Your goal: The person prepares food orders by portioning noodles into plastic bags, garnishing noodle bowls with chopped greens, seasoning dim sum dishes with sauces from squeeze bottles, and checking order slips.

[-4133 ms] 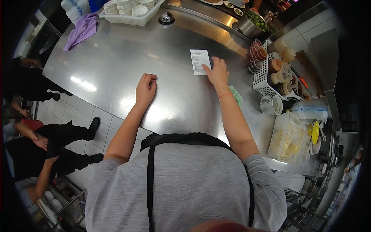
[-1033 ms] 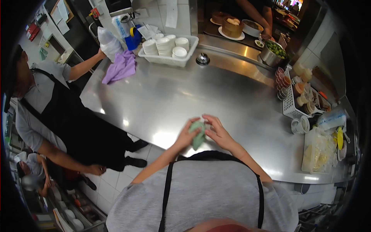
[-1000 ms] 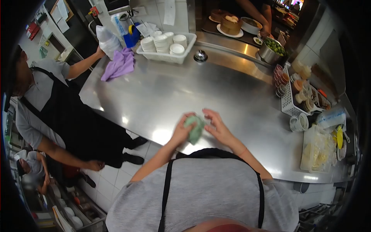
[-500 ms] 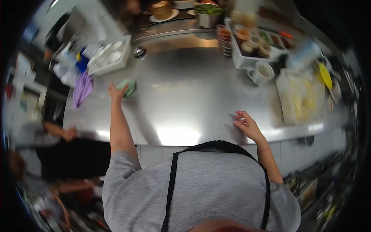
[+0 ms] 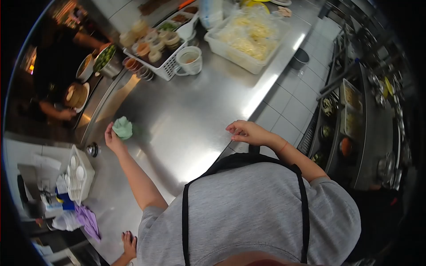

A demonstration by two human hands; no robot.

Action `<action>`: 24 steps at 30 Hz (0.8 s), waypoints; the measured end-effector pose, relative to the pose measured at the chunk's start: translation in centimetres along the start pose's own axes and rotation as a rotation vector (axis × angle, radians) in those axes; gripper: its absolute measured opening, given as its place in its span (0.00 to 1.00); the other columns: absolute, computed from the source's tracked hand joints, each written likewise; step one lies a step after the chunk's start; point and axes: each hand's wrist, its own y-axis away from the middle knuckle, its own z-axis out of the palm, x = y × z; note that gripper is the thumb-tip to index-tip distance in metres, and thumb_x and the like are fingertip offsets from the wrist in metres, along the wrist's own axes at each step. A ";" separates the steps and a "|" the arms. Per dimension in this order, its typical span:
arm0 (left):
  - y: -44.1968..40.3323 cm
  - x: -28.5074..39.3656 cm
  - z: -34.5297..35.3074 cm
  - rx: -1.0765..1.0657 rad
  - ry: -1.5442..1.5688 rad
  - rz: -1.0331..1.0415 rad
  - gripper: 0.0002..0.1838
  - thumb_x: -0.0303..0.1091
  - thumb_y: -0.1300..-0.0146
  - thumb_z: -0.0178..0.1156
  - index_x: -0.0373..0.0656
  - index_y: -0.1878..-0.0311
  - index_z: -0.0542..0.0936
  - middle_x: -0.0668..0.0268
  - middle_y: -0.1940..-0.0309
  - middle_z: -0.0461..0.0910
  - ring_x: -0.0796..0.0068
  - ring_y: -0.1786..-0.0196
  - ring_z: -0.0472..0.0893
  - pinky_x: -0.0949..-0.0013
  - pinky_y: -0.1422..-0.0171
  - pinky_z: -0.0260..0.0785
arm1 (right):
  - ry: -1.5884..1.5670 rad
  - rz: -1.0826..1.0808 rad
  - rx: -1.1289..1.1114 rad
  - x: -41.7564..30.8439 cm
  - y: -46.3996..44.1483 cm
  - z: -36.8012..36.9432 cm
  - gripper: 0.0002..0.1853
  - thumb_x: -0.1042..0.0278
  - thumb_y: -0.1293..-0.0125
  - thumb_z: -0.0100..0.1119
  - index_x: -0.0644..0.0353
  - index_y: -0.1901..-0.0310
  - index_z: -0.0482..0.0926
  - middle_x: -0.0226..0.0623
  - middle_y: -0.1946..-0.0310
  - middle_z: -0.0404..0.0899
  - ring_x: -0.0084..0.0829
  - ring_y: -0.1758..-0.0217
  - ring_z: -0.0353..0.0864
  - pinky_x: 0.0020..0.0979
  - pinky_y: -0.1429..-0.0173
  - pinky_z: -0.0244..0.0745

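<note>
My left hand (image 5: 114, 138) reaches out over the steel counter (image 5: 177, 119) with a crumpled light green cloth (image 5: 123, 127) between thumb and fingers. The cloth is near the counter's back edge, not far from a small metal call bell (image 5: 92, 150). My right hand (image 5: 246, 131) hovers by the front edge of the counter, its fingers loosely bent and apart, with nothing visible in them.
A white basket of sauce bottles (image 5: 171, 66), a measuring jug (image 5: 189, 60) and a tub of bagged pale food (image 5: 248, 62) stand ahead. A cutlery bin (image 5: 82, 175) and purple cloth (image 5: 88, 220) lie left. Another person's hand (image 5: 128, 244) rests below; someone works across the counter.
My view has turned to the right, so the counter appears rotated. My left hand has moved the green cloth toward the counter's back edge. The right hand stays near the front edge.
</note>
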 end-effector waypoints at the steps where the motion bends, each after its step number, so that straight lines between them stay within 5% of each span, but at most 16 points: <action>1: -0.7 1.2 2.4 -0.036 0.111 -0.083 0.12 0.24 0.41 0.52 0.36 0.53 0.73 0.60 0.52 0.73 0.68 0.46 0.70 0.66 0.42 0.61 | 0.000 -0.005 0.045 0.6 0.7 -0.7 0.18 0.63 0.42 0.58 0.61 0.52 0.71 0.42 0.58 0.72 0.32 0.61 0.76 0.29 0.54 0.72; 3: -1.5 1.6 6.0 -0.079 0.228 -0.165 0.13 0.23 0.41 0.52 0.36 0.52 0.72 0.61 0.52 0.72 0.70 0.47 0.70 0.68 0.42 0.60 | -0.028 0.027 0.072 1.3 2.1 -2.5 0.18 0.63 0.42 0.58 0.60 0.52 0.71 0.41 0.58 0.73 0.32 0.60 0.76 0.29 0.53 0.71; 5: -2.6 1.0 8.1 0.118 -0.171 -0.066 0.17 0.22 0.42 0.51 0.37 0.48 0.68 0.61 0.50 0.71 0.72 0.47 0.70 0.70 0.42 0.60 | 0.002 0.095 0.115 2.0 3.7 -4.6 0.15 0.67 0.42 0.57 0.60 0.53 0.72 0.40 0.59 0.73 0.31 0.60 0.75 0.29 0.53 0.71; 9: 1.8 2.3 12.8 0.170 -0.226 0.185 0.17 0.16 0.46 0.46 0.37 0.52 0.69 0.61 0.52 0.70 0.71 0.51 0.71 0.72 0.45 0.61 | 0.048 0.075 0.248 6.6 6.5 -9.6 0.07 0.75 0.42 0.51 0.61 0.61 0.73 0.39 0.61 0.72 0.31 0.59 0.74 0.29 0.52 0.70; 14: 10.2 5.2 20.4 0.373 0.135 0.256 0.12 0.15 0.50 0.42 0.39 0.64 0.70 0.68 0.71 0.68 0.82 0.73 0.63 0.80 0.71 0.57 | -0.064 -0.142 0.232 11.2 8.1 -17.7 0.06 0.79 0.43 0.40 0.61 0.75 0.67 0.37 0.58 0.70 0.28 0.57 0.71 0.27 0.52 0.67; 17: 13.0 7.3 24.3 0.395 0.179 0.179 0.09 0.19 0.48 0.42 0.39 0.64 0.70 0.69 0.74 0.68 0.82 0.74 0.63 0.80 0.71 0.56 | -0.287 -0.174 0.223 12.1 7.9 -21.9 0.06 0.75 0.40 0.42 0.61 0.73 0.70 0.33 0.57 0.69 0.26 0.56 0.70 0.26 0.53 0.66; 24: 14.4 12.0 30.5 0.306 0.049 0.201 0.05 0.28 0.40 0.50 0.39 0.63 0.71 0.72 0.76 0.68 0.85 0.75 0.64 0.81 0.70 0.56 | -0.128 -0.101 0.162 12.9 4.7 -28.3 0.07 0.65 0.39 0.53 0.60 0.66 0.76 0.31 0.61 0.70 0.25 0.59 0.72 0.25 0.54 0.67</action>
